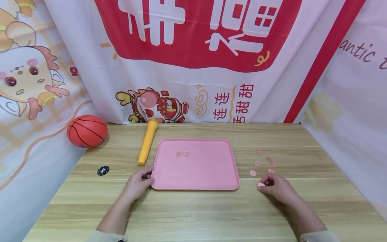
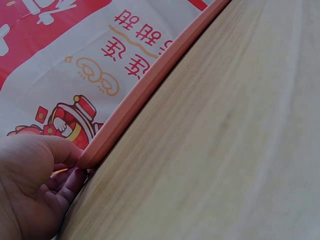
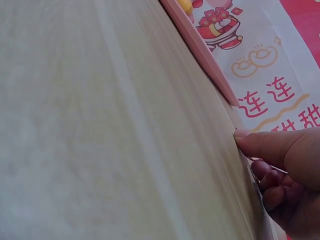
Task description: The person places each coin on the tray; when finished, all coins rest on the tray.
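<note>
The right hand [image 1: 276,187] lies on the light wooden table [image 1: 193,215], its thumb and curled fingers pinching one small copper-coloured coin [image 1: 261,184] at the tabletop. Just beyond it, five more loose copper coins [image 1: 262,163] lie scattered to the right of the flat pink plastic tray [image 1: 196,174]. The left hand [image 1: 139,183] rests against the tray's near left corner, thumb on the rim and fingers curled loosely beneath it. Two coins [image 1: 182,154] sit side by side on the tray's far half. Left of the tray lies a yellow plastic cylinder [image 1: 148,141], a black poker chip [image 1: 103,170], and farther off a small orange basketball [image 1: 87,131].
</note>
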A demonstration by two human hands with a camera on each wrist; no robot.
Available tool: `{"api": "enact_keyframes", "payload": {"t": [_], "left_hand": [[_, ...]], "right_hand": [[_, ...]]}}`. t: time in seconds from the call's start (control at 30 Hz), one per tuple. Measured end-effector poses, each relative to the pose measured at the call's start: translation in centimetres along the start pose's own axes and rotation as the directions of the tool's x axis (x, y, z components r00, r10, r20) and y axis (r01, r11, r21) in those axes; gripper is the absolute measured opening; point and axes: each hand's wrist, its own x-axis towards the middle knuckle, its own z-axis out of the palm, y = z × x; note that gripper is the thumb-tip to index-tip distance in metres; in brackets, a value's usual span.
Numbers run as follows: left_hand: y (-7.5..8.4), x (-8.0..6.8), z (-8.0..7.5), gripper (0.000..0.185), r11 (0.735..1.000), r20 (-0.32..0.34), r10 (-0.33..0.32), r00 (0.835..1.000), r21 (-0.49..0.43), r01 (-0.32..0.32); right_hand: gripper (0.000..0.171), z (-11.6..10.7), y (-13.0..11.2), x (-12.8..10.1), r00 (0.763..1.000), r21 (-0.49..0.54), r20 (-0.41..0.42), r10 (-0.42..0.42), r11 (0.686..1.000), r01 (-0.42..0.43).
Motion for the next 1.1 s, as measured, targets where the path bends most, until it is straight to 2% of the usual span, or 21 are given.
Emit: {"api": "enact_keyframes", "payload": {"t": [0.17,0.37,0.43,0.6,0.83,0.97,1.1], "left_hand": [[0.0,-0.1,-0.1,0.050,1.000,0.001,-0.005,1.000,-0.001,0.005],[0.0,-0.3,-0.2,0.050,1.000,0.001,0.000,1.000,-0.005,0.000],[0.0,-0.4,-0.2,0.050,1.000,-0.002,0.002,1.000,-0.004,-0.002],[-0.1,-0.4,-0.2,0.050,1.000,-0.008,-0.002,1.000,0.001,0.002],[0.0,-0.3,-0.2,0.050,0.999,-0.003,-0.031,1.000,-0.017,0.031],[0.0,-0.2,-0.2,0.051,0.999,0.008,-0.038,0.999,-0.029,0.038],[0.2,-0.1,-0.1,0.051,0.999,0.013,-0.039,0.999,-0.035,0.040]], "right_hand": [[0.022,0.3,-0.1,0.2,1.000,0.019,-0.021,-0.010,1.000,0.010],[0.026,0.8,-0.8,0.9,0.999,0.195,0.025,0.033,0.980,-0.037],[0.031,0.9,-1.3,1.4,0.999,0.217,0.027,0.043,0.975,-0.047],[0.039,0.9,-2.9,2.7,0.998,0.255,0.054,0.036,0.966,-0.049],[0.049,1.3,-5.7,5.1,0.994,0.330,0.096,-0.053,0.944,0.019],[0.050,2.1,-7.2,6.8,0.997,0.364,0.072,-0.033,0.932,0.005],[0.048,3.1,-8.7,8.4,0.998,0.425,0.058,-0.025,0.905,-0.002]]}}
